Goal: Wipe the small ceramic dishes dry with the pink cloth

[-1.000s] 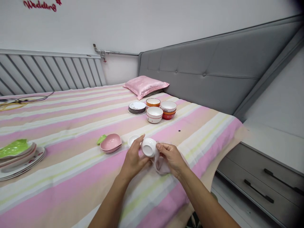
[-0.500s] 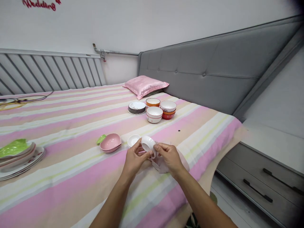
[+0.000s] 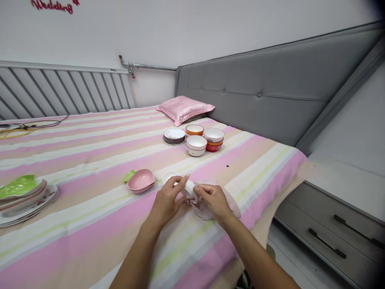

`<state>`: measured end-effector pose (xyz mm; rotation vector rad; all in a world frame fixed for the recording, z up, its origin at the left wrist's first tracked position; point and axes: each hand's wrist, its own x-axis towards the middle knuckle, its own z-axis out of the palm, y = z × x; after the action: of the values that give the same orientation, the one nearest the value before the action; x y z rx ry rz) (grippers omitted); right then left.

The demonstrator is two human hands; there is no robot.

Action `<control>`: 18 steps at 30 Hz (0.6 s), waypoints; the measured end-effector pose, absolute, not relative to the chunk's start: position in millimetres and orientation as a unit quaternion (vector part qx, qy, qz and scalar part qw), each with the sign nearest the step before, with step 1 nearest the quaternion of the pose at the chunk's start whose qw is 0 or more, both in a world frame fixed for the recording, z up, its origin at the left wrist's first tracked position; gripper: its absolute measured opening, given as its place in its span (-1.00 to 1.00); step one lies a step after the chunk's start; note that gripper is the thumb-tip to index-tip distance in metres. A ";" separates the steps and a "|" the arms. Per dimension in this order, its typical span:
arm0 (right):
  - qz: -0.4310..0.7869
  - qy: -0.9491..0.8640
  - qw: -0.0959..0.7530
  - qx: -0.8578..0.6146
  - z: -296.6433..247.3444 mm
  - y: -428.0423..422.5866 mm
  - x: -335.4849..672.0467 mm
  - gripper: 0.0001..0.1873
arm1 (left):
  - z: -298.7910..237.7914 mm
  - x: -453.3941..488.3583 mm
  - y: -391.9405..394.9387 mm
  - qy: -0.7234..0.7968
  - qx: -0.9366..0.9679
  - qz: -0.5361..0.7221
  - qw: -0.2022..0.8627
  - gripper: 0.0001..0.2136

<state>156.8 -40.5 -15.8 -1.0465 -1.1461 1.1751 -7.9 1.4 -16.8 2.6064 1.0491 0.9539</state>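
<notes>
Between my two hands, above the bed's near edge, is a small white bowl (image 3: 189, 188). My left hand (image 3: 168, 200) grips its left side, fingers over the rim and thumb below. A pale pink cloth (image 3: 207, 208) is pinched in my right hand (image 3: 213, 199), which presses it to the bowl's right side; the rest of the cloth drapes onto the bedcover. Just behind my left hand lies another small white bowl (image 3: 170, 175), partly covered by the fingers. Left of it sit stacked pink bowls (image 3: 141, 180) with a green leaf-shaped piece (image 3: 129, 176) against them.
Farther back stand a stack of plates (image 3: 174, 135) and several stacked bowls (image 3: 196, 144). At the left edge are stacked dishes with a green leaf-shaped plate (image 3: 18, 187) on top. A pink pillow (image 3: 185, 108) rests by the grey headboard (image 3: 240, 88). A drawer cabinet (image 3: 339, 216) is at right.
The small white bowl has turned and tipped in my hands, its opening less visible now. My left hand has shifted its fingers over the rim. The cloth stays in my right hand.
</notes>
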 end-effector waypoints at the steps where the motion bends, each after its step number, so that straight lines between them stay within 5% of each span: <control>1: 0.496 -0.491 0.562 -0.444 -15.5 -40.5 156.7 -0.65 | -17.2 -7.9 1.3 0.350 0.880 0.314 0.066 -0.44; 9: 0.533 -0.437 0.575 -0.441 -14.1 -39.2 156.3 -0.69 | -15.5 -4.3 -0.2 0.334 0.870 0.348 0.099 -0.42; 18: 0.545 -0.341 0.645 -0.413 -22.2 -32.8 161.4 -0.67 | -21.3 22.9 -10.0 0.464 0.588 0.455 0.481 -0.40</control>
<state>161.4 -32.8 -22.2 -0.9397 -0.7752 1.2404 22.9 -10.0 -21.3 1.4348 1.1321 1.1090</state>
